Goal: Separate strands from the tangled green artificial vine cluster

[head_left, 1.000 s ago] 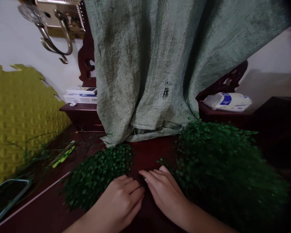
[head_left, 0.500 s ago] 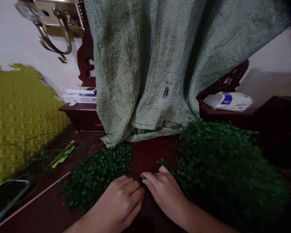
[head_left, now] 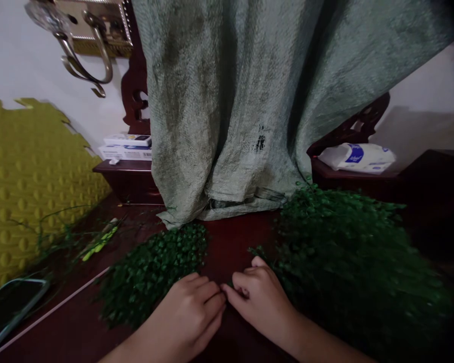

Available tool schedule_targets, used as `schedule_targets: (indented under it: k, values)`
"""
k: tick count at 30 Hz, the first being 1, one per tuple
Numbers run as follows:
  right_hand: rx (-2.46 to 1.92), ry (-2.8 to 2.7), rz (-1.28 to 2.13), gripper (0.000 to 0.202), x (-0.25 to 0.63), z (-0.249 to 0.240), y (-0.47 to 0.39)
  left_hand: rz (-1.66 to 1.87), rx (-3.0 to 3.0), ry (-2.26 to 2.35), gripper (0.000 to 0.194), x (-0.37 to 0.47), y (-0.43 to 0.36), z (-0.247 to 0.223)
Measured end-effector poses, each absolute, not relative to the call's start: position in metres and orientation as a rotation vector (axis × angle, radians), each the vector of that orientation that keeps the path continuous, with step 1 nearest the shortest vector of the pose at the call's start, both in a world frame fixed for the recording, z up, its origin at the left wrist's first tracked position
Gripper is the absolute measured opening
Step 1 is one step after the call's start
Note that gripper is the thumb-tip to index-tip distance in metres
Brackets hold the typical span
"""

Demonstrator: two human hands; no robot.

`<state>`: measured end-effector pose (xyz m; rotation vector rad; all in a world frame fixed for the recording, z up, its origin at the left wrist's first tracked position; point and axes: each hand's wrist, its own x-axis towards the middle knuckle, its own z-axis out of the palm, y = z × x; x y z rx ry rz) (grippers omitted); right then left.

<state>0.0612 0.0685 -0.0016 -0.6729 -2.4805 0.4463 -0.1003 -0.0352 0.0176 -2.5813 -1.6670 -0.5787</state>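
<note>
Beside the leafy heap (head_left: 151, 272), left hand (head_left: 191, 310) and right hand (head_left: 263, 297) meet, apparently in fine fingertip work, their grip indeterminable, the next move likely requiring a light pinch.

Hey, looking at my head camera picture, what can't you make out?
From the head view:
Anything between the bare left hand and bare right hand: hidden by their curled fingers.
Dark rectangular object with pale-blue rim: cut off by the left edge.
Grey-green woven sack: top cut off by the upper edge.
Large green leafy heap: right side lost in shadow and blur.
White pack with blue label: print too small.
</note>
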Motion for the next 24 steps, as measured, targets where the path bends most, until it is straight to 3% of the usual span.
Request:
schedule_targets:
  k: [7,10,13,19,24]
  values:
    - [-0.715,-2.424,0.577,0.030,0.059,-0.001,0.072,-0.558,-2.585,-1.666,0.018,-0.100,-0.035,0.018]
    - [-0.748,-2.461,0.641,0.009,0.060,0.004,0.072,-0.564,-2.583,-1.670,0.017,-0.100,-0.034,0.018]
    - [-0.750,-2.532,0.652,0.038,0.060,0.007,0.071,-0.564,-2.584,-1.677,0.015,-0.100,-0.035,0.019]
    - [-0.712,-2.467,0.698,0.028,0.061,0.009,0.070,-0.539,-2.585,-1.680,0.015,-0.101,-0.037,0.020]
    - [-0.614,-2.420,0.784,0.049,0.064,0.012,0.070,-0.500,-2.584,-1.689,0.015,-0.101,-0.036,0.019]
